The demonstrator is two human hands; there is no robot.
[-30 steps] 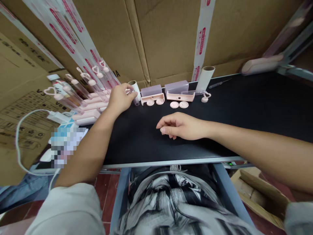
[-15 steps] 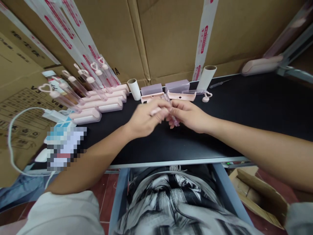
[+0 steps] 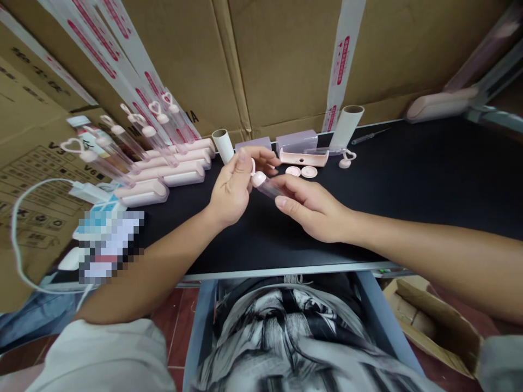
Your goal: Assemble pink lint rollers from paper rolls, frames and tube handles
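Observation:
Above the black table [image 3: 408,179], both my hands hold one clear plastic tube with a pink cap [image 3: 265,184]. My left hand [image 3: 232,188] pinches the pink capped end from above. My right hand [image 3: 312,204] grips the clear body of the tube from below and to the right. Just behind my hands lie a pink tray part [image 3: 304,158], two pink round discs [image 3: 301,172] and a pink heart-topped cap [image 3: 347,159].
Pink cases [image 3: 171,174] with clear heart-topped tubes [image 3: 122,141] leaning on them line the left. Two cardboard cores [image 3: 224,146] [image 3: 345,126] and lilac blocks [image 3: 296,140] stand at the back against cardboard boxes. A white cable [image 3: 24,218] and a charger lie at far left.
My left hand took a tube from the row at the left and brought it to the middle. My right hand rose off the table and took hold of the tube's body.

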